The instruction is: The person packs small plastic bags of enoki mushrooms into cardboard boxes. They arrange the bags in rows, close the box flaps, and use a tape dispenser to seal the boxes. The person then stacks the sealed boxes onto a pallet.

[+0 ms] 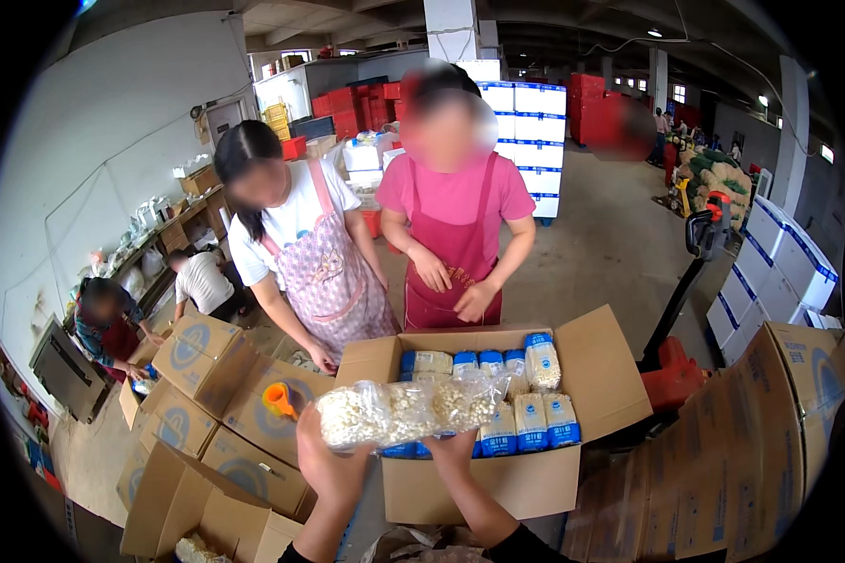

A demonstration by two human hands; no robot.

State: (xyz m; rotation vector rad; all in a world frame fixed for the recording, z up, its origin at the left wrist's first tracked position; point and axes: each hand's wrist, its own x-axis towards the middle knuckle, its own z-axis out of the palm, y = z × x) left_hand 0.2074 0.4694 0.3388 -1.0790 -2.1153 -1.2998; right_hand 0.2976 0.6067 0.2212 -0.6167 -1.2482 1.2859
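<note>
A row of clear-bagged white enoki mushrooms (410, 414) is held up level between my hands, above the near side of an open cardboard carton (482, 489). My left hand (332, 454) grips its left end. Under the right part is my right hand (453, 448), its fingers mostly hidden by the bags. Inside the carton stand blue-and-white mushroom packs (531, 422) bearing writing; one pack (542, 360) at the back right sits higher than the others. The held row hides the carton's front left contents.
Two people in aprons (451, 232) face me across the carton. Stacked closed cartons (253, 464) stand left, with an orange tape dispenser (279, 400) on top. An open carton (183, 496) lies lower left. Wrapped cartons (704, 457) and a pallet jack (669, 380) stand right.
</note>
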